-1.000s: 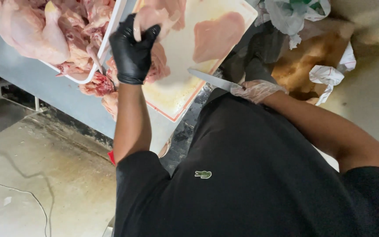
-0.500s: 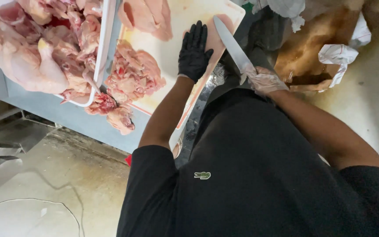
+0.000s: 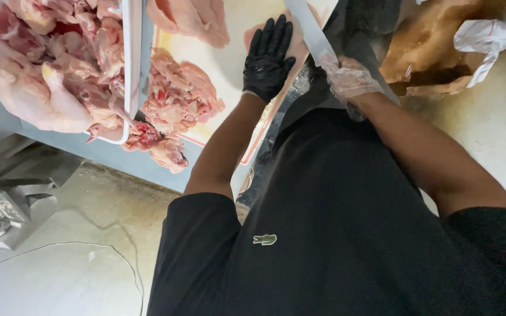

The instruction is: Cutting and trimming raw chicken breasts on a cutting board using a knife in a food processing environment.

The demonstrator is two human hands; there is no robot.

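Observation:
My left hand (image 3: 269, 55), in a black glove, lies flat with fingers spread on a piece of raw chicken (image 3: 253, 32) on the pale cutting board (image 3: 229, 64). My right hand (image 3: 346, 79), in a clear plastic glove, grips the handle of a long knife (image 3: 308, 29); its blade runs up past the left hand's fingers. Another pile of raw chicken pieces (image 3: 177, 96) sits on the board's left part, and one more piece (image 3: 191, 20) lies at the top.
A white tray (image 3: 129, 70) heaped with whole raw chickens (image 3: 36, 70) stands at the left on the grey table (image 3: 60, 146). A brown paper bag (image 3: 434, 52) with white plastic lies at the upper right. Concrete floor (image 3: 48, 275) shows below.
My left hand moved from the tray edge across the board to press flat on a chicken piece. My right hand brought the knife up beside it. The view shifted closer.

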